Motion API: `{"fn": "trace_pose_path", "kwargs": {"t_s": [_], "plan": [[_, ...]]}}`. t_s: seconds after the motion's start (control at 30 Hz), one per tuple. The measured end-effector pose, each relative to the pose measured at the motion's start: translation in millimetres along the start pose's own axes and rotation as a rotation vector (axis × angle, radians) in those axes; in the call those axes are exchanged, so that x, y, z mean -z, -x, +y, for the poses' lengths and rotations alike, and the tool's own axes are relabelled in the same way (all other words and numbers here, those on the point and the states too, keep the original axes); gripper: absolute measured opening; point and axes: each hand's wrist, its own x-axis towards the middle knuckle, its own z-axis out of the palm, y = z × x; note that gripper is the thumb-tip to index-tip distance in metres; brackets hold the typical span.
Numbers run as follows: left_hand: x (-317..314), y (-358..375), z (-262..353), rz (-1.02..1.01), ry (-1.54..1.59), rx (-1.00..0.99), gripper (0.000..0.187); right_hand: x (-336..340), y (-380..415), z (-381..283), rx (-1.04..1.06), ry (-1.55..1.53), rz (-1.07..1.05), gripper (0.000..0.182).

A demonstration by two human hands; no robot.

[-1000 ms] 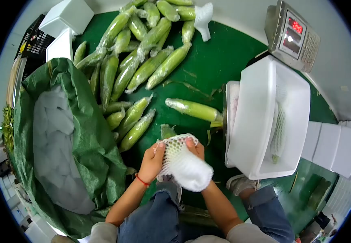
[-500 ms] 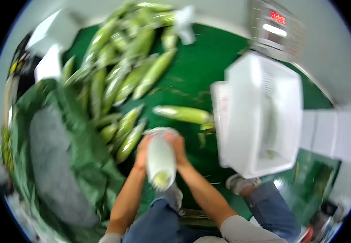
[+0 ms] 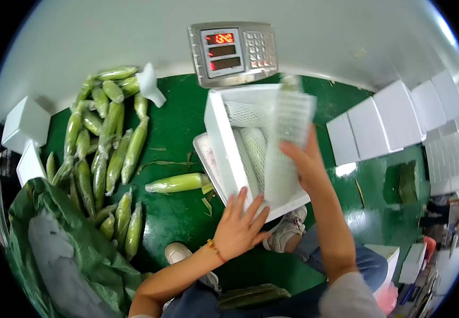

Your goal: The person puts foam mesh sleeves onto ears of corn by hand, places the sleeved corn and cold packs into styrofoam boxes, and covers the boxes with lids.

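My right hand (image 3: 305, 161) grips an ear of corn in a white foam net sleeve (image 3: 288, 138), slightly blurred, with a greenish end at the top. It is tilted nearly upright over the right part of a white foam box (image 3: 220, 119). Inside the box, several white net-sleeved pieces (image 3: 253, 146) lie side by side. My left hand (image 3: 240, 225) has its fingers spread at the near left rim of the box. Beside the box on the left, a green ear of corn (image 3: 176, 183) in clear film lies on the green floor.
A scale display (image 3: 232, 53) with red digits stands behind the box. Many film-wrapped corn ears (image 3: 102, 127) are piled at the left, near a green sack (image 3: 65, 233). White boxes (image 3: 372, 124) line the right. A foam lid-like piece (image 3: 208, 159) shows under the box.
The view has turned right. Both hands held the sleeved corn in front of me; now only the right hand holds it, over the box. The left hand has let go and moved to the rim.
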Motion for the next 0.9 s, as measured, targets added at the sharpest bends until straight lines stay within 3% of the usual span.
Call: {"fn": "trace_pose_path", "kwargs": {"t_s": [0.07,0.13,0.2,0.23,0.3,0.37,0.43,0.47,0.5,0.53,0.57,0.6,0.63,0.67,0.7,0.73,0.77,0.83,0.9], "plan": [[-22.9,-4.5,-13.3,0.043,-0.037,-0.040,0.046,-12.8,-37.2,39.6,0.009,0.391,-0.077,0.081],[-27.4,-2.5,-27.3,0.065,-0.005,-0.069,0.043,-25.2,-43.3,100.4,-0.007,0.489,-0.332,0.077],[-28.4,1.5,-25.5,0.080,0.041,-0.036,0.044,34.1,-109.9,285.9,0.534,1.613,-0.376,0.071],[-29.3,-1.2,-25.2,0.081,0.067,-0.040,0.046,3.6,-69.7,167.2,0.315,1.527,-0.486,0.070],[-17.4,-6.0,-28.1,0.229,0.227,-0.113,0.048,21.4,-81.6,168.2,-0.029,0.642,-0.202,0.074],[1.4,16.2,-47.7,0.273,0.419,-0.118,0.049,21.9,-78.6,146.3,0.173,0.797,-0.248,0.071],[61.6,52.5,-76.5,0.526,0.067,-0.007,0.023,0.4,-40.8,98.8,0.338,0.757,-0.141,0.064],[99.0,84.8,-87.1,0.148,-0.293,0.327,0.009,-12.4,-15.4,72.5,0.412,0.753,-0.061,0.056],[136.9,123.8,-97.5,0.228,-0.586,0.524,0.007,-7.1,-1.0,69.5,0.590,0.721,-0.037,0.050],[167.4,173.7,-116.7,0.216,-0.797,0.861,0.013,-5.0,17.9,67.9,0.613,0.650,-0.015,0.043],[189.9,224.6,-141.2,0.376,-0.995,1.153,0.013,-1.3,36.3,73.6,0.638,0.624,0.003,0.033],[219.6,267.3,-153.5,0.781,-1.023,1.007,0.021,-9.0,49.3,80.3,0.651,0.576,-0.082,0.028],[233.3,307.0,-165.2,0.638,-1.175,1.330,0.049,-18.8,68.8,86.1,0.670,0.540,-0.165,0.024],[241.3,346.8,-177.7,0.486,-1.006,1.522,0.068,-53.6,90.6,86.9,0.575,0.521,-0.151,0.020],[235.1,402.6,-195.5,0.321,-0.764,1.586,0.072,-77.0,99.3,97.6,0.556,0.442,-0.314,0.020],[223.4,449.1,-212.9,0.287,-0.588,1.647,0.070,-108.0,109.4,83.8,0.427,0.455,-0.502,0.016],[223.5,476.4,-218.7,0.469,-0.320,1.598,0.067,-123.8,112.6,86.1,0.449,0.466,-0.652,0.008],[214.9,433.5,-193.4,0.679,-0.275,1.644,0.061,-154.5,119.1,96.4,0.511,0.342,-0.794,0.012],[174.0,466.6,-216.4,0.723,-0.773,1.615,0.054,-175.2,119.3,115.7,0.537,0.354,-0.813,0.016]]}}
